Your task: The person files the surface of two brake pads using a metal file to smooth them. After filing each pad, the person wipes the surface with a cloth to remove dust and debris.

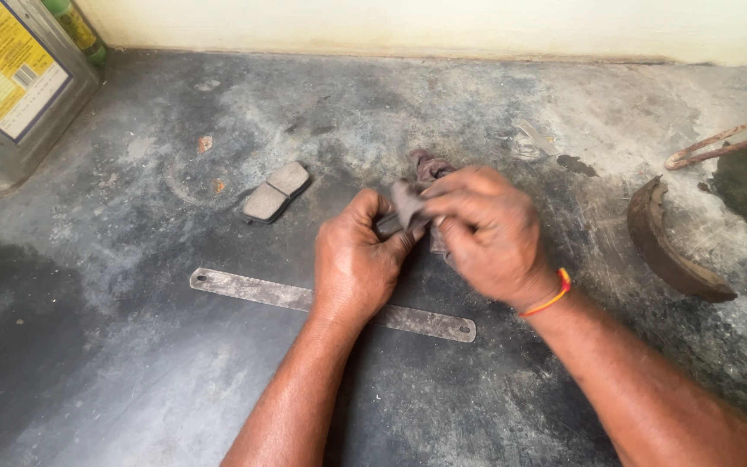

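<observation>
Head view: both hands meet mid-frame over a dark, stained concrete floor point(131, 380). Left hand point(356, 259) has its grip closed around a small dark part point(388, 225), mostly hidden by the fingers, so its shape can't be told. Right hand point(486, 233) has its grip pinched on a grimy grey-brown rag point(415, 186), bunched and pressed against that part; a fold of the rag sticks out above the knuckles. An orange thread band point(555, 296) sits on the right wrist.

Open room: the floor is bare toward the near left and bottom of frame; a pale wall point(477, 22) closes the far edge.

Materials: the floor is rough, with grey dusty patches and oily dark blotches. A flat metal strip point(252, 290) with worn surface and a hole at each end lies under the forearms, partly covered by the left wrist. A brake pad point(276, 192) (two pale grey friction blocks on a dark backing) lies just left of the hands, apart from them.

Around: a curved, rusty brake shoe point(672, 246) lies right of the right hand, well apart. Thin rusty rods point(724, 143) run in at the right edge. A square metal tin point(10, 86) with a yellow label stands in the far left corner, with a green bottle point(79, 30) behind it.
</observation>
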